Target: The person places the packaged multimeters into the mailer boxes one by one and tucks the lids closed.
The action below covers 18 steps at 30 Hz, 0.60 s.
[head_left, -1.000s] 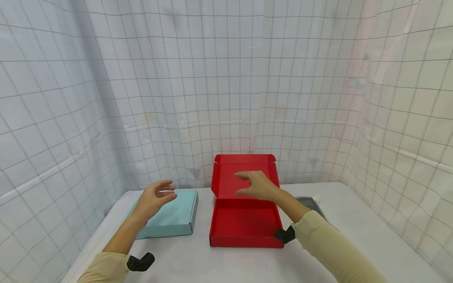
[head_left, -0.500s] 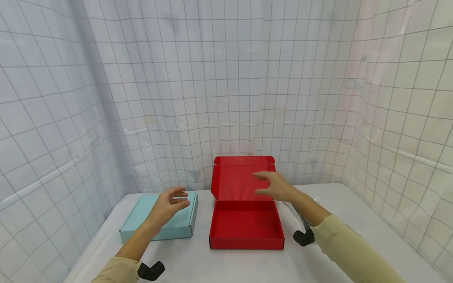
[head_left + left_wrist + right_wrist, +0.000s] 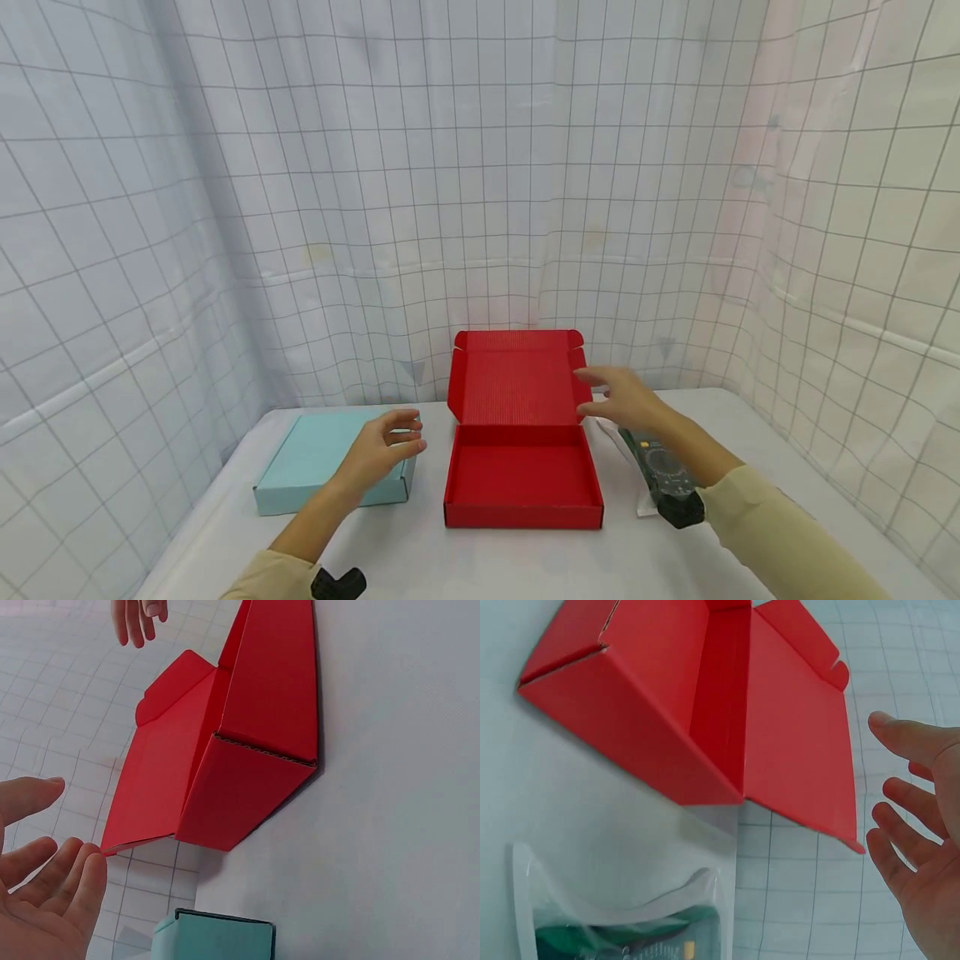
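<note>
Gridded white curtains ring the desk (image 3: 480, 558), where the open red box (image 3: 522, 475) sits mid-surface, left hand (image 3: 384, 450) and right hand (image 3: 624, 400) hovering either side, fingers loose, holding nothing.

Bright, even light; soft shadows; edge distortion.

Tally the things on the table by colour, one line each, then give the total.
Red: 1, the open red box
Light blue: 1, the closed blue box
Dark green: 1, the bagged device
Total: 3
</note>
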Each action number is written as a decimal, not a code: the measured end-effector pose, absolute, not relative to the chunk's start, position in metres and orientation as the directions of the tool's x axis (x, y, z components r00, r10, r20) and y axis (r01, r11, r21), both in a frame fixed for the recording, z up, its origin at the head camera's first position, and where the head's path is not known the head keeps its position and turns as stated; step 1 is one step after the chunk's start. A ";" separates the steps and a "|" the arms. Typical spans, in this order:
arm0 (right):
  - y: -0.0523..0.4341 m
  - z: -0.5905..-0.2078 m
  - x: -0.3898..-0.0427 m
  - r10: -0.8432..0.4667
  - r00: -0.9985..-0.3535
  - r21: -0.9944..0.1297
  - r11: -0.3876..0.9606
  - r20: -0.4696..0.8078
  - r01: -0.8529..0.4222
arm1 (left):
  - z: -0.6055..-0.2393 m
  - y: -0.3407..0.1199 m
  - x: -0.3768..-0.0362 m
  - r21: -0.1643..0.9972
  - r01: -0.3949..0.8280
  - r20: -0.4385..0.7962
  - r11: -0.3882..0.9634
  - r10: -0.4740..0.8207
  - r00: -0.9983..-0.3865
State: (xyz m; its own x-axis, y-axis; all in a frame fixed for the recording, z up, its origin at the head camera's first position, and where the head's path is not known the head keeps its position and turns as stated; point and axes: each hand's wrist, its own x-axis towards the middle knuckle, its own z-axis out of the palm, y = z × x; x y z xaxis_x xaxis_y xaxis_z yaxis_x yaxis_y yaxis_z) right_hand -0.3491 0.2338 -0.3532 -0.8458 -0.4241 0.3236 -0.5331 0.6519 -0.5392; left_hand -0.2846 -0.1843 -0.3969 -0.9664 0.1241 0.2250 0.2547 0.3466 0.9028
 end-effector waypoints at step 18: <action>0.295 -0.385 -0.346 -0.363 -0.859 -0.503 0.699 0.362 -0.508 | -0.432 -0.162 -0.282 0.939 0.197 0.153 0.281 0.173 -0.973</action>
